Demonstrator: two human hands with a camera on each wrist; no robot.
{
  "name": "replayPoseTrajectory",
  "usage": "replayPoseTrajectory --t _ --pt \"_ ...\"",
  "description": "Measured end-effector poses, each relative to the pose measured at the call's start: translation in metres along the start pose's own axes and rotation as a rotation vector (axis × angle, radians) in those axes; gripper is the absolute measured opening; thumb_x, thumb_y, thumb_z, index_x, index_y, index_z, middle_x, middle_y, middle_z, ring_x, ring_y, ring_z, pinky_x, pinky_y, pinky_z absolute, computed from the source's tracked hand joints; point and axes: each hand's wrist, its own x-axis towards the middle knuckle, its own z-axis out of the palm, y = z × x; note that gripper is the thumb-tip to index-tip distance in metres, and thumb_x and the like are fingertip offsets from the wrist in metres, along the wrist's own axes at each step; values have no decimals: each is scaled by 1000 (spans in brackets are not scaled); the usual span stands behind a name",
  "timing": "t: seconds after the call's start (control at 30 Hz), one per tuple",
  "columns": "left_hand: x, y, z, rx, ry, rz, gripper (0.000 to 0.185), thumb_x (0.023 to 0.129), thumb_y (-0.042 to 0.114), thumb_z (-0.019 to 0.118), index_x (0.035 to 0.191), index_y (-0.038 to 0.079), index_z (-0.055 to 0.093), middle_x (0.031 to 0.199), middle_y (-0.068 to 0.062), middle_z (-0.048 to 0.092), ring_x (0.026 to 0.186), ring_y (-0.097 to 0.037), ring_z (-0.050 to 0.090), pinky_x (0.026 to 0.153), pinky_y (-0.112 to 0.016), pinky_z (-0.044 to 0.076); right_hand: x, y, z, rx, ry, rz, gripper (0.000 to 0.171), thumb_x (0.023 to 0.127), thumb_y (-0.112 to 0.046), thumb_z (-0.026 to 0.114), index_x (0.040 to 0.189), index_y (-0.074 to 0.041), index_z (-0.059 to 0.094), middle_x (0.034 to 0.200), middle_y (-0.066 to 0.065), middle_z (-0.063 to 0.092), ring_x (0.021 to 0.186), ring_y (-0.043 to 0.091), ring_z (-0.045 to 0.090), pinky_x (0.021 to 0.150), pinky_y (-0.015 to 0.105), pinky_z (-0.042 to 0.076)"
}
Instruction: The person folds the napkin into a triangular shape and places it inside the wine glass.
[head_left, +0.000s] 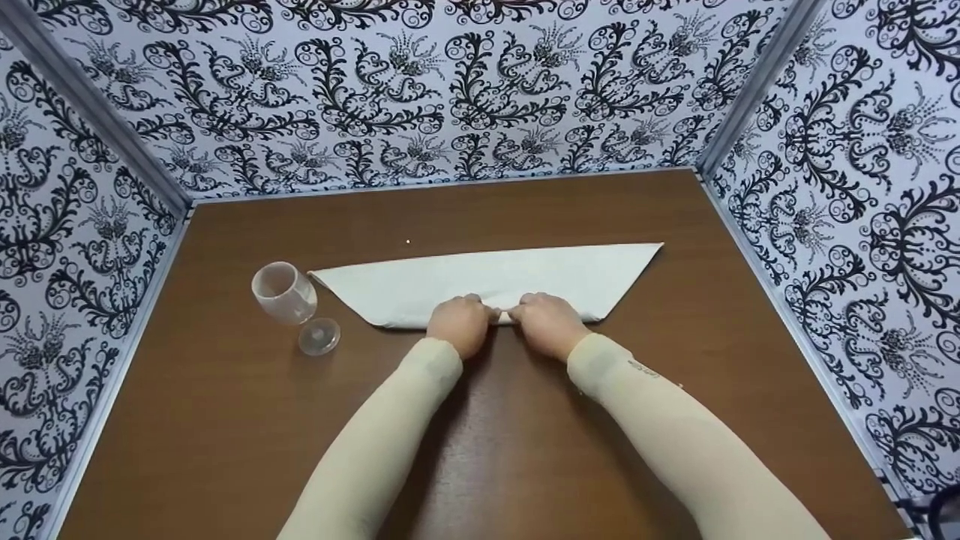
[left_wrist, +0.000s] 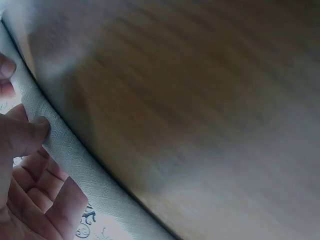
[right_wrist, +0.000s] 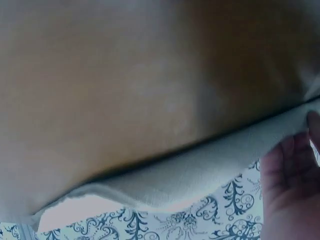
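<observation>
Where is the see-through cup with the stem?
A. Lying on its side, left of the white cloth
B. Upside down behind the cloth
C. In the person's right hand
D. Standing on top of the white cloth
A: in the head view the clear stemmed glass lies tipped over on the brown table just off the left tip of the folded white cloth, while both hands pinch the cloth's near edge.
</observation>
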Motion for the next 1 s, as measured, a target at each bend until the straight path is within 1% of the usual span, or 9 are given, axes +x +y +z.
replayPoseTrajectory --t 0.07,0.23,0.37,0.43,0.57,0.7,0.8,0.87,1.0 --pt "1 -1 -1 -22 -12 -11 25 107 31 59 113 28 84 96 -7 75 90 -31 74 77 -48 62 -1 1 -1 16 -1 -3 13 101 -9 65 96 -10 77 90 10 68 84 31 67 76 47 57" --pt "4 -3 -1 -81 -66 -40 22 103 27 65 116 31 83 106 -6 79 101 -28 75 88 -46 62 -1 2 -5 61 -39 6 12 101 -8 66 93 -8 75 91 9 72 87 30 69 82 46 57" --pt "7 -6 -1 -119 -137 -82 27 105 24 62 124 31 80 120 -2 79 114 -24 73 99 -43 59 1 2 -7 164 -108 95 9 105 -11 63 100 -9 70 96 9 73 88 27 67 85 46 56" --pt "8 -8 -2 -126 -152 -97 29 106 21 60 126 31 79 122 0 79 116 -24 73 101 -42 58 3 3 -8 208 -122 139 8 106 -14 62 105 -10 69 102 9 74 94 28 69 89 46 56" --pt "8 -9 -3 -139 -125 -92 29 107 19 58 127 28 77 115 -4 80 108 -26 75 94 -45 60 6 6 -8 238 -113 165 11 104 -13 64 111 -11 72 109 11 76 105 32 71 95 47 56" --pt "2 -7 -4 -71 -76 1 26 107 18 59 125 28 75 112 -6 75 96 -27 75 82 -45 61 9 8 -6 249 -118 176 14 104 -12 63 112 -11 75 111 11 77 109 33 71 99 48 56" --pt "-3 -4 -4 17 -37 70 25 107 19 60 122 28 78 112 -6 70 90 -27 73 73 -44 62 11 8 -5 250 -126 183 15 104 -12 63 112 -11 76 112 11 77 110 33 71 100 48 56" --pt "-4 -2 -3 40 -27 75 24 105 21 63 121 29 80 111 -6 70 88 -28 73 70 -44 62 11 8 -6 252 -125 192 16 104 -12 63 112 -11 77 112 11 78 110 33 72 100 47 56" --pt "-3 -2 1 31 -15 40 23 103 20 67 119 28 81 105 -5 72 87 -28 74 70 -44 62 11 2 -6 231 -81 216 15 103 -12 65 108 -10 78 108 10 77 106 32 72 97 46 57"
